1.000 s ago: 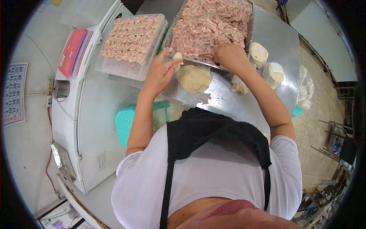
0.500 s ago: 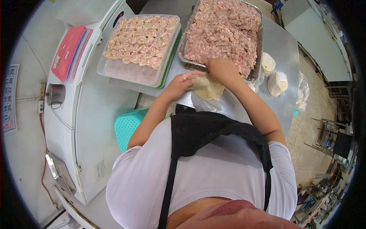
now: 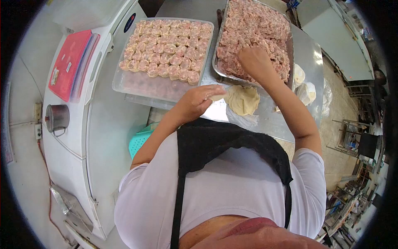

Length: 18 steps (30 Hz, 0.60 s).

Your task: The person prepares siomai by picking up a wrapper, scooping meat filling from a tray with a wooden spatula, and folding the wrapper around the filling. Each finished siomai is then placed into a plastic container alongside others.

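My left hand (image 3: 199,99) holds a pale dough wrapper (image 3: 217,97), just below the near right corner of the plastic tray (image 3: 137,86) of filled dumplings (image 3: 168,47). Reaching over the metal pan (image 3: 236,77), my right hand (image 3: 256,62) rests at the ground meat (image 3: 261,25) with its fingers closed; what they hold, if anything, is hidden. A stack of round wrappers (image 3: 243,100) lies between my hands and my body, on a crumpled plastic sheet (image 3: 241,119).
Wrapped dough bundles (image 3: 306,93) lie right of the pan on the metal table (image 3: 309,50). On the left, a white freezer (image 3: 118,95) carries pink lids (image 3: 70,64) and a metal cup (image 3: 57,118). A turquoise basket (image 3: 139,141) is below the table edge.
My right hand has moved from the wrappers and the pan's near edge up to the meat. My left hand has drawn away from the stack with a wrapper. The view has shifted slightly.
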Motion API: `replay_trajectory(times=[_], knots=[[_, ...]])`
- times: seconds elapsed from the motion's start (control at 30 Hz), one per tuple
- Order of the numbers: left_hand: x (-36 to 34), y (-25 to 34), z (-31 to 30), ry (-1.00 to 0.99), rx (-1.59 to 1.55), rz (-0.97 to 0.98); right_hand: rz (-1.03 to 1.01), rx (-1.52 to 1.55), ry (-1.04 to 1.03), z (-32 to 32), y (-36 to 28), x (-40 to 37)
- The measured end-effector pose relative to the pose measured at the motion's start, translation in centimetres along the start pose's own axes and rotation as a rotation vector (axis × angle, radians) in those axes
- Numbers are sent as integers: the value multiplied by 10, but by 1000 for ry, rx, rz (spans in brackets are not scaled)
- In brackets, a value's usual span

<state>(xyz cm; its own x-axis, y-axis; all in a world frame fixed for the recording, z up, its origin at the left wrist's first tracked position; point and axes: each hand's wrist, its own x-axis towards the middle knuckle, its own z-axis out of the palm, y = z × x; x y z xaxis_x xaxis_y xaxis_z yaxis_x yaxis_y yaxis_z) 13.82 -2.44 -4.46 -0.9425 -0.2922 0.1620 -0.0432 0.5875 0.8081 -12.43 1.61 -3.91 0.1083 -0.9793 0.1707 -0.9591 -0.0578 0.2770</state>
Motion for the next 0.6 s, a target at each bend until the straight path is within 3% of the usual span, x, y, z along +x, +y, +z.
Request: replay_trajectory(times=[0.1, 0.17, 0.2, 0.27, 0.3, 0.33, 0.37, 0.4, 0.47, 0.53, 0.6], knots=[[-7, -16, -7, -6, -127, 41, 17, 79, -35, -2, -10, -20], [-5, -8, -17, -200, -574, -315, 68, 111, -159, -5, -18, -35], [-5, -7, -16, -207, -575, -308, 116, 149, -279, -5, -20, -42], [-2, -3, -8, -125, -1137, -485, 215, 253, -245, -1, -22, -57], [0, -4, -2, -131, -1138, -479, 301, 365, -206, 4, -22, -63], [1, -6, 8, -54, -1355, -473, 305, 362, -206, 12, -18, -70], [4, -8, 17, 28, -1569, -463, 398, 585, -203, 22, -11, -76], [9, -10, 25, 23, -1568, -462, 490, 810, -198, 22, -8, -80], [27, -14, 38, 286, -1672, -427, 571, 879, -131, 23, -2, -89], [54, -13, 42, 368, -1704, -399, 649, 952, -63, 16, 6, -97], [87, -12, 47, 504, -1748, -341, 786, 1259, 25, 8, 17, -100]])
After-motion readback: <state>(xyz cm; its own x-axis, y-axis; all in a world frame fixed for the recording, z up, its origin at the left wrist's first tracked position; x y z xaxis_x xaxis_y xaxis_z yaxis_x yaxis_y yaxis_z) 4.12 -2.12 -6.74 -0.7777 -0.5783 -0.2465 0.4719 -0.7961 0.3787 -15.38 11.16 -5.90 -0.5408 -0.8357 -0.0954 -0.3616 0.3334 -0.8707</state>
